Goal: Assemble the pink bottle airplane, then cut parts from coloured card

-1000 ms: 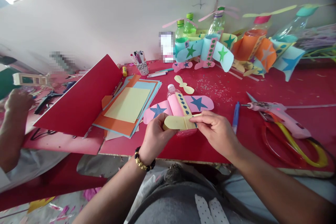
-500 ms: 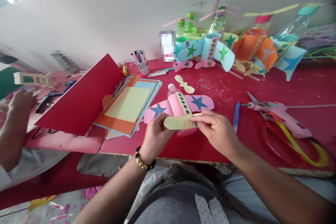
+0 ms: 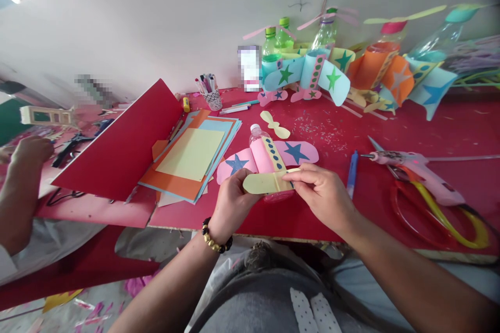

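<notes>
The left hand [image 3: 236, 190] grips a yellow paper piece with a rounded end [image 3: 261, 183] between thumb and fingers, close to the tabletop's [image 3: 297, 221] near edge. The right hand [image 3: 322, 190] pinches the piece's other end with its fingertips; a small dark blue patch shows beside them, perhaps part of a star, though the fingers hide most of it.

Just behind the paper piece, a pink-wrapped plastic bottle [image 3: 260, 155] lies with its cap toward the tabletop's far edge. Pink paper wings with blue stars [image 3: 308, 151] spread from both its sides, and a yellow strip with blue dots [image 3: 270, 148] runs along it. A yellow paper propeller [image 3: 275, 125] lies just beyond the cap.

Toward the tabletop's right near corner are a blue pen [image 3: 352, 174], a pink glue gun [image 3: 435, 177] and red-and-yellow-handled scissors [image 3: 471, 226], the gun lying across the scissors. Left of the bottle is a stack of coloured paper [image 3: 191, 153]. Along the far edge stand a cup of markers [image 3: 213, 100] and several decorated bottle planes [image 3: 312, 75].
</notes>
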A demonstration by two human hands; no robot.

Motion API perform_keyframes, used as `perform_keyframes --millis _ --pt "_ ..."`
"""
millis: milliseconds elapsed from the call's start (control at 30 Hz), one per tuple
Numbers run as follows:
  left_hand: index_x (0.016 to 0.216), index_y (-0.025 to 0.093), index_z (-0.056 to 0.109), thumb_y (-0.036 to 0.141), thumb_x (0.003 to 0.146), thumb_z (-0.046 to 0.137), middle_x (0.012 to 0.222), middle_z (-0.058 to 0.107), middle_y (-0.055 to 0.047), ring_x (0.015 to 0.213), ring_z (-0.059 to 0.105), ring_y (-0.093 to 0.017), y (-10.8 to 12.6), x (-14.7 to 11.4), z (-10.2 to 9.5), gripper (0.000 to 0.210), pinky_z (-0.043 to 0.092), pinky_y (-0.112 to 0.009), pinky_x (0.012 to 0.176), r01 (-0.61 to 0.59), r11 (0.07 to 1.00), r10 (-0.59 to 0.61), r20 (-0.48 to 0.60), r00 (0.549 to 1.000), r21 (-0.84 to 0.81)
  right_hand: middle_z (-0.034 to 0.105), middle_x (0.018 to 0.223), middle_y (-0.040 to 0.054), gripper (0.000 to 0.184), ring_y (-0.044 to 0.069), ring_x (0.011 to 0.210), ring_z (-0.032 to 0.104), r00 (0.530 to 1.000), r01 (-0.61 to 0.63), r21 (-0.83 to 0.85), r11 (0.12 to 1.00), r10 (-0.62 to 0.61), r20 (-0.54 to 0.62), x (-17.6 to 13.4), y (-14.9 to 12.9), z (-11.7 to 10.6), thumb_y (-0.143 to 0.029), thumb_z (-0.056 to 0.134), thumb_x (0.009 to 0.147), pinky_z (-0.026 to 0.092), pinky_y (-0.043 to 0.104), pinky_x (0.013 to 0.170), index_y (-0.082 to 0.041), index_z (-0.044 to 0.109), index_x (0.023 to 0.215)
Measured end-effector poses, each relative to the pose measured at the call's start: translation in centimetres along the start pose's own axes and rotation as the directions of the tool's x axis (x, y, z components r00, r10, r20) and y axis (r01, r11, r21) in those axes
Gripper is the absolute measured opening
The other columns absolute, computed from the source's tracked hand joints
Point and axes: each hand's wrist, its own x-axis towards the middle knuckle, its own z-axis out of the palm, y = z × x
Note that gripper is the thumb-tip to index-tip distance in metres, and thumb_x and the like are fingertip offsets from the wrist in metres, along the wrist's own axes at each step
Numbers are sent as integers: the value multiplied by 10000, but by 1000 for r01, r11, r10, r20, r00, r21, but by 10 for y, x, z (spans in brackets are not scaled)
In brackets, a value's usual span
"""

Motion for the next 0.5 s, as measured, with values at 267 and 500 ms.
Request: perform_keyframes --millis 267,500 --pt "773 170 569 233 711 688 676 623 11 649 588 -141 -1 -1 0 148 417 -231 557 -11 1000 11 -2 1000 -3 721 877 47 298 182 844 690 1000 24 -5 1000 -24 -3 -1 0 0 -78 509 836 537 282 775 -220 763 901" --pt "755 169 557 228 706 680 656 607 17 635 579 -138 -1 0 0 144 406 -229 554 -12 999 13 -17 1000 37 715 853 50 308 165 780 678 998 55 -26 998 -55 -14 -1 -1 1 -58 508 830 538 262 718 -210 766 905"
